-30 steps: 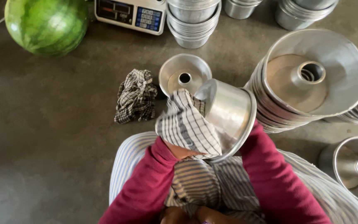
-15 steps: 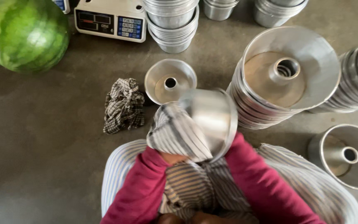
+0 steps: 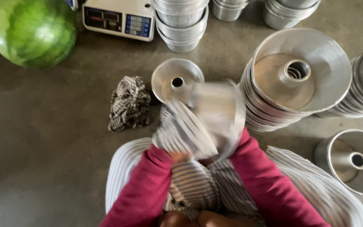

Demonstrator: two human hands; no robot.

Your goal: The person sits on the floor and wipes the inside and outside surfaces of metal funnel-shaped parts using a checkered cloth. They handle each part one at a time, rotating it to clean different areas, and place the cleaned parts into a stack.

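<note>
Two hands at frame ctr: your left hand [image 3: 180, 154] fingers grip striped cloth [image 3: 185, 132] against blurred metal pan [image 3: 217, 111]; right hand hidden behind pan, grip can't tell. Pan sits above your lap, beside stacked tube pans [image 3: 299, 80].

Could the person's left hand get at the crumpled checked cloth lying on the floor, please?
Probably yes: the crumpled checked cloth lies just ahead of the left hand with bare floor between. But that hand is busy gripping a striped cloth.

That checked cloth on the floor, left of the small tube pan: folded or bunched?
Bunched. The checked cloth lies in a crumpled heap of uneven folds, beside the small tube pan.
</note>
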